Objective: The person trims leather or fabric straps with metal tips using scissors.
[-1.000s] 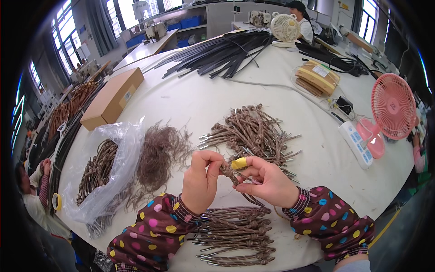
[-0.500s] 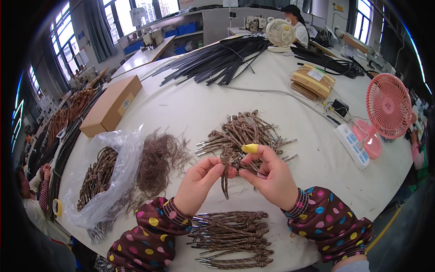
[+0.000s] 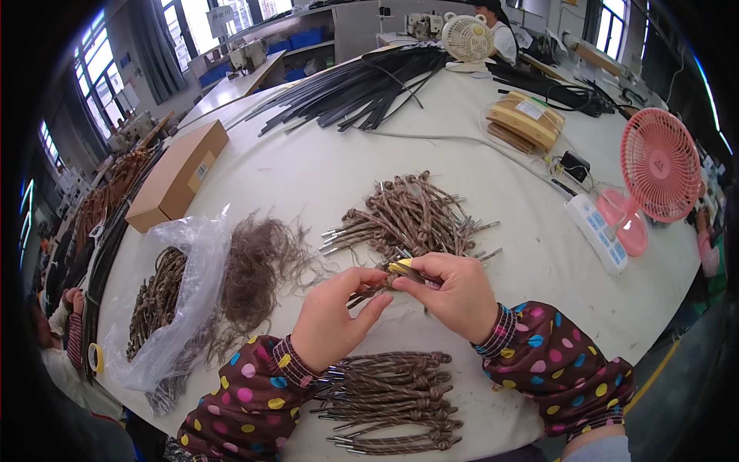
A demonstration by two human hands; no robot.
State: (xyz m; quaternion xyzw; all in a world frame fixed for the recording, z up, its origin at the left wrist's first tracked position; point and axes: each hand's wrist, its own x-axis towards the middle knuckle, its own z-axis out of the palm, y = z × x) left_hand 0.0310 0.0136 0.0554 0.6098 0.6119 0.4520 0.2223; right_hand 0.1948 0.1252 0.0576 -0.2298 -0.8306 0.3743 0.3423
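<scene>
My left hand (image 3: 332, 314) and my right hand (image 3: 460, 296) meet over the table, fingertips close together. Between them is a brown knotted cord (image 3: 368, 292) with its ends pointing left. My left fingers are curled around this cord, the thumb a little apart from the forefinger. My right hand is closed, its thumb and forefinger pinched at the cord's right part; a yellow covering (image 3: 401, 266) sits on one fingertip. Fingers hide most of the knot. Just beyond lies a heap of similar knotted cords (image 3: 419, 212) with metal tips. Nearer me, more cords (image 3: 400, 393) lie in a neat row.
To the left are a tangle of loose brown threads (image 3: 258, 266), a clear plastic bag (image 3: 202, 258) of cords and a cardboard box (image 3: 173, 181). Black strips (image 3: 346, 88) lie at the back. A pink fan (image 3: 658, 165) and a white power strip (image 3: 596, 231) stand on the right.
The cord has turned from hanging downward to lying sideways between my hands. My right hand has moved slightly left and down, its forefinger now folded in. The whole view has shifted slightly.
</scene>
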